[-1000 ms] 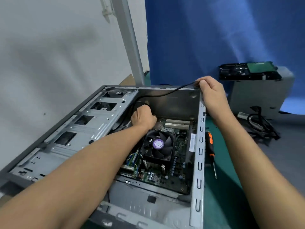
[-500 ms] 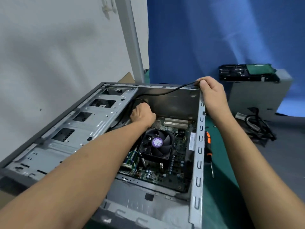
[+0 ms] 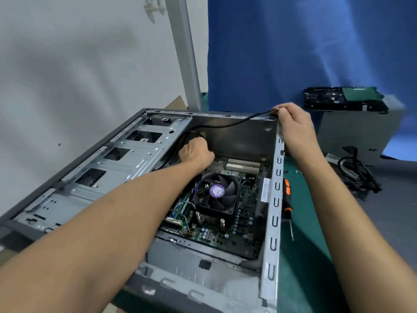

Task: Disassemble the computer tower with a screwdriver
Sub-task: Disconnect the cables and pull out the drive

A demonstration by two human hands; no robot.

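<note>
The computer tower is open above. A drive cage closes its left side; a black cable crosses the far corner; the CPU fan stands centrally.

- A pale grey-white wall fills the left side, plain, with wide soft shadows lying across it.
- A small white bracket is fixed high on this wall, near the top edge of the view.
- A pale grey metal post rises just right of the wall from the back of the bench.
- A deep blue cloth backdrop hangs right of the post, showing lighter streaks and faint folds.
- A brown, cardboard-like edge shows at the foot of the post.
- A dark green mat covers the bench; further right lies a flat grey surface.
- The light is even and diffuse.
</note>
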